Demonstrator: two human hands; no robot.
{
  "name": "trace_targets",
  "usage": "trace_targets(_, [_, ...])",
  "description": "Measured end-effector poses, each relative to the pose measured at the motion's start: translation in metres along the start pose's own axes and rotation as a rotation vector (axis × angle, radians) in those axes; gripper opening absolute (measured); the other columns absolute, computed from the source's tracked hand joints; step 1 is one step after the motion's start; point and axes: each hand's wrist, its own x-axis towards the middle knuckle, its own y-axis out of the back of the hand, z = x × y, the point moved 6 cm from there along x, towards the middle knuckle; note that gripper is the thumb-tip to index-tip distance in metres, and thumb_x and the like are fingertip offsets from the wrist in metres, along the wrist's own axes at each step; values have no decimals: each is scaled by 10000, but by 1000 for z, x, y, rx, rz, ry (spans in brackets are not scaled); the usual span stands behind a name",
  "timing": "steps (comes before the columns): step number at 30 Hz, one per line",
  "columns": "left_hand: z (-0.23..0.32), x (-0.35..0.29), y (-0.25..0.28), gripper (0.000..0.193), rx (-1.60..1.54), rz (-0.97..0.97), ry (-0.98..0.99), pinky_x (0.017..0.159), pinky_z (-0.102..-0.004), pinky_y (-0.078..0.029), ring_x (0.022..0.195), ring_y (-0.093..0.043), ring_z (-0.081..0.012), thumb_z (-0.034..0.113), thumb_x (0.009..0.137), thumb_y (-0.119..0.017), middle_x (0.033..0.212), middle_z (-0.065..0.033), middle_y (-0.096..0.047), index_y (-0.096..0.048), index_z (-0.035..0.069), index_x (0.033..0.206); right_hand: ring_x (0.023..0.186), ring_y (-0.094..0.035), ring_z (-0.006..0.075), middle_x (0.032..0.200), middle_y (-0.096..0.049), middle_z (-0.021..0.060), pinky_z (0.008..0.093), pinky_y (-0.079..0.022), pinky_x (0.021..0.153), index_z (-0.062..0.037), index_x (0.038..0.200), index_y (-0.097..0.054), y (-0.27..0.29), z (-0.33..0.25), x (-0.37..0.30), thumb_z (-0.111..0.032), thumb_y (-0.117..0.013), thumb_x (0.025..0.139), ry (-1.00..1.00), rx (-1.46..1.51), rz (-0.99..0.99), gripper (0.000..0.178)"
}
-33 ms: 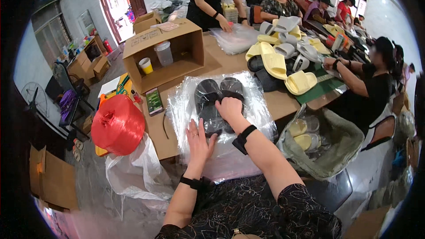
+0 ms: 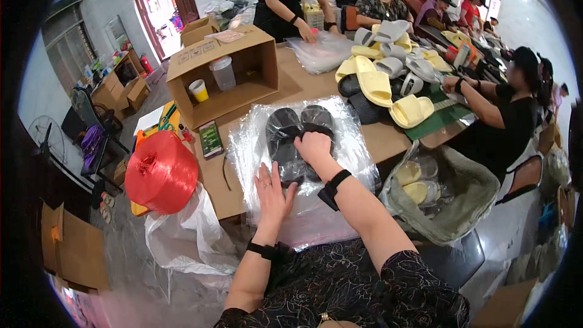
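Note:
A pair of black slippers [image 2: 282, 127] lies side by side under shiny clear film, on a stack of clear plastic bags [image 2: 351, 146] in front of me. My right hand [image 2: 316, 147] is closed with its fingers curled over the right-hand slipper near its strap; the fingertips are partly hidden. Lower down, my left hand [image 2: 273, 199] lies flat, fingers spread, against the near end of the left slipper and the film. It grips nothing. Both wrists wear black bands.
Left of the bags are a phone [image 2: 211, 140], a roll of red twine [image 2: 161, 171] and an open cardboard box [image 2: 225, 73] holding cups. Yellow and grey slippers [image 2: 373, 79] are piled at the right. A lined basket [image 2: 467, 197] stands beside me. Co-workers sit or stand around the table.

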Motion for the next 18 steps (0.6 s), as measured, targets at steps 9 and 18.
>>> trace_targets(9, [7,5,-1,782,-2,-18,14,1184,-599,-144,1460,-208,-490,381,935,-626,1548,-395,-184,-272,29,1536,758,-729,316,783,-730,164,437,-571,673,-60,775,-760,-2,6,8,-391,-543,890,12,13,25,413])
trace_targets(18, [2,1,1,795,49,-31,27,1194,-584,-140,1453,-234,-472,436,938,-610,1558,-346,-233,-282,31,1538,763,-727,326,768,-728,160,448,-564,714,-50,786,-764,-5,1,6,-408,-536,936,7,6,-24,450])
